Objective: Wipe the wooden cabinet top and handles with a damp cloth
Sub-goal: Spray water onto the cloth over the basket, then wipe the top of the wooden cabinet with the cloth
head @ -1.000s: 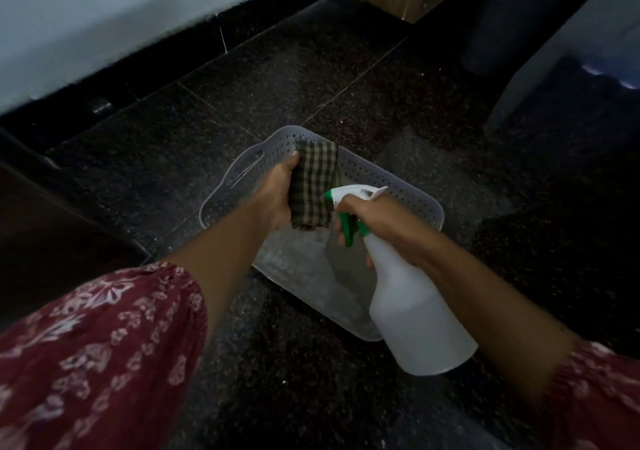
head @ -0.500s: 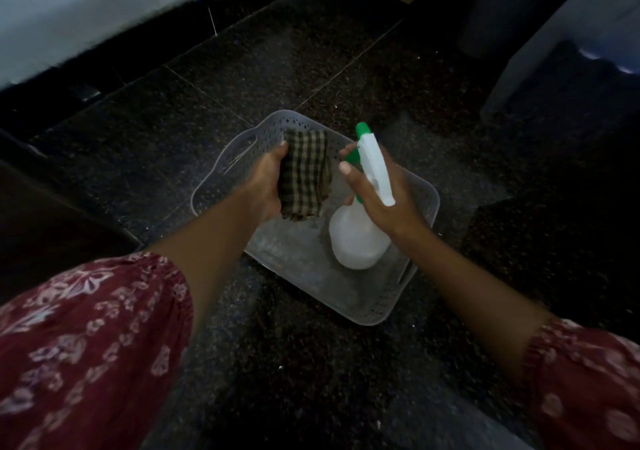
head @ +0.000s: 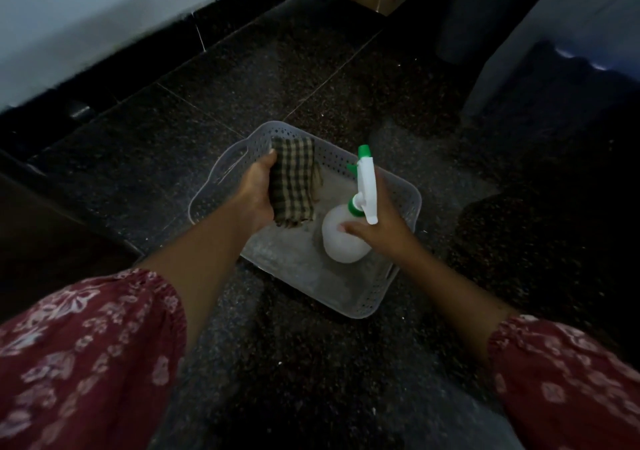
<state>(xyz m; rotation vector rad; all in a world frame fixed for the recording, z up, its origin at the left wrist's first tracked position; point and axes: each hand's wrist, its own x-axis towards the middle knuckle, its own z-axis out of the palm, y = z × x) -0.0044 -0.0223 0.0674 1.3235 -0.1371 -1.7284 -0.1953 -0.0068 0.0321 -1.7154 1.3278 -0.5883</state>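
Cloth [head: 292, 183], checked and folded, was held in my left hand [head: 254, 193], thumb curled over its top edge, just above the far end of the basket [head: 391, 290]. It looked soft, light and floppy, so I thought a grip round the folded middle was best. My right hand [head: 384, 231] lay on the spray bottle [head: 341, 241], thumb across it. Its fingers were hidden, so I could not tell if it gripped. The bottle stood in the basket on the dark floor [head: 242, 86].

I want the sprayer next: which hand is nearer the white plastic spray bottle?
Right. The right hand touches the white plastic spray bottle, thumb on its body; the left hand is apart to its left, gripping the checked cloth.
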